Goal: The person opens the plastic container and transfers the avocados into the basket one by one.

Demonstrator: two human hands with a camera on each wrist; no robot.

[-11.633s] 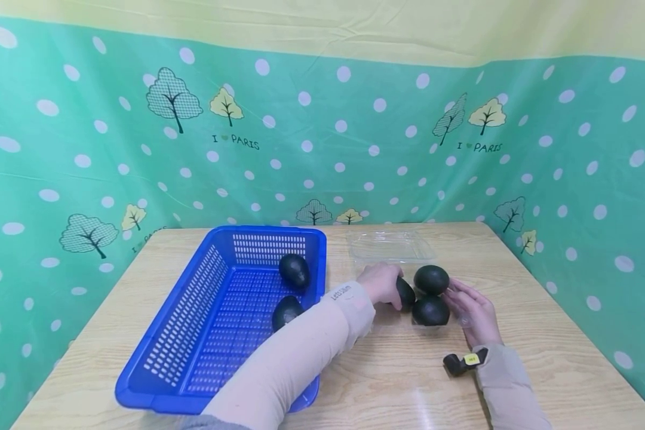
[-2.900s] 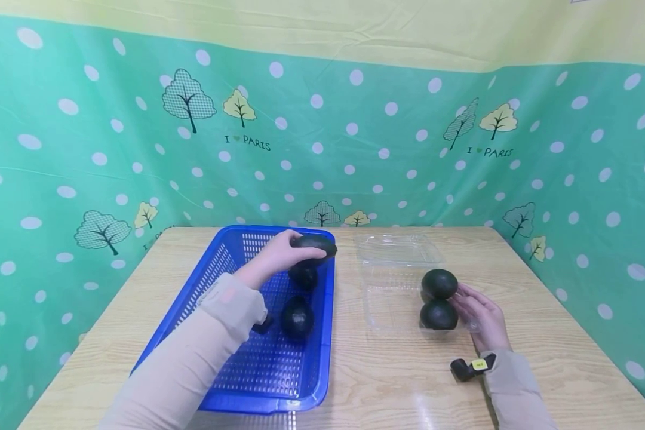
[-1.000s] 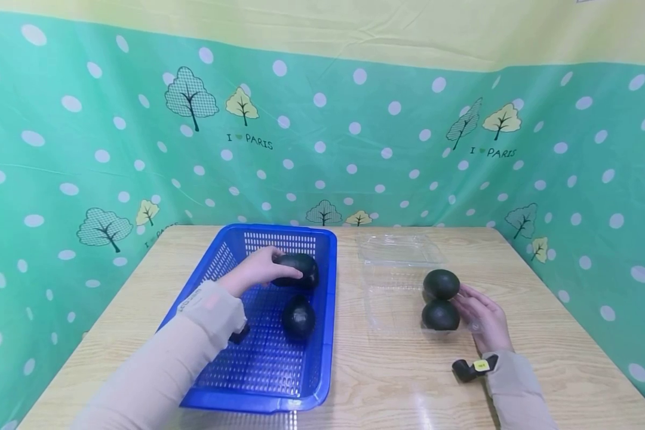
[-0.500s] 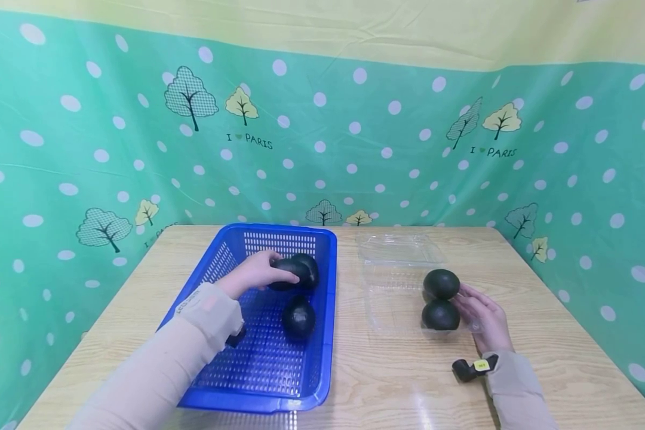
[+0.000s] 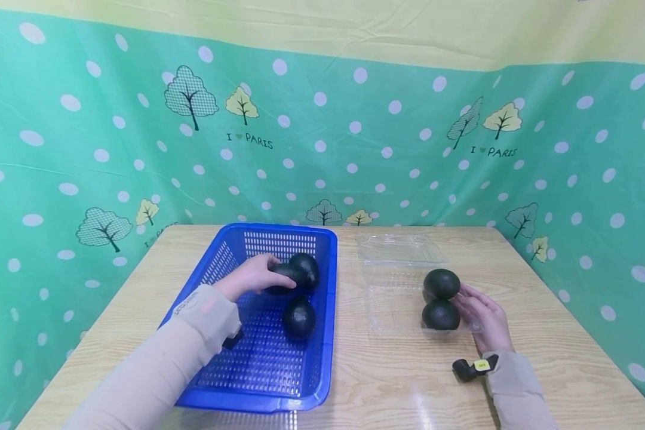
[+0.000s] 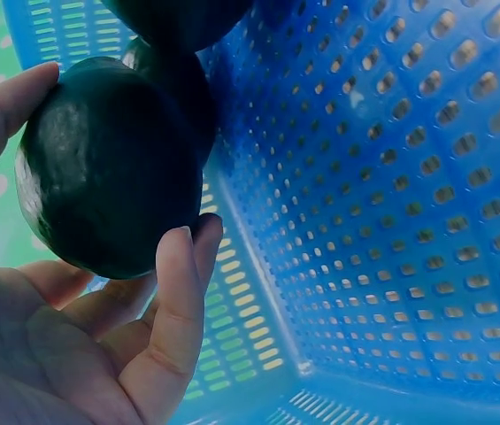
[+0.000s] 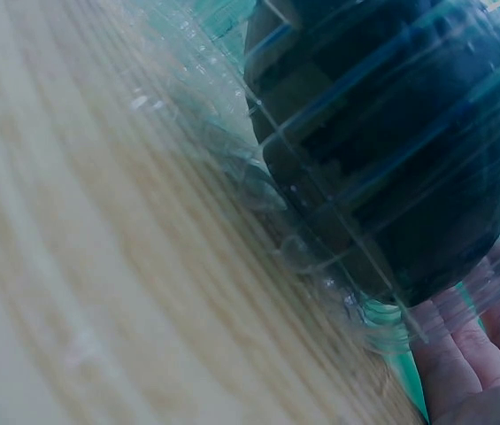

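In the head view, my left hand [image 5: 252, 278] grips a dark avocado [image 5: 286, 278] low inside the blue plastic basket [image 5: 329, 310]. The left wrist view shows thumb and fingers around this avocado [image 6: 108, 168]. Just behind it is a second avocado [image 5: 308, 270], and a third avocado [image 5: 298, 319] lies nearer the front. My right hand [image 5: 484, 316] rests at the right side of a clear plastic clamshell container [image 5: 389, 307], its fingers fairly straight against the wall. Two avocados, the back one [image 5: 441, 283] and the front one [image 5: 440, 315], sit at that container's right end.
The container's transparent lid [image 5: 400, 248] lies folded back behind it on the wooden table [image 5: 376, 382]. A green dotted curtain [image 5: 349, 149] hangs along the back and sides. A small black wrist camera [image 5: 464, 370] sits beside the right sleeve.
An avocado went from the container into the basket with my left hand. Over the last second that hand shifts slightly left and toward the front, still gripping it. My right hand stays put.
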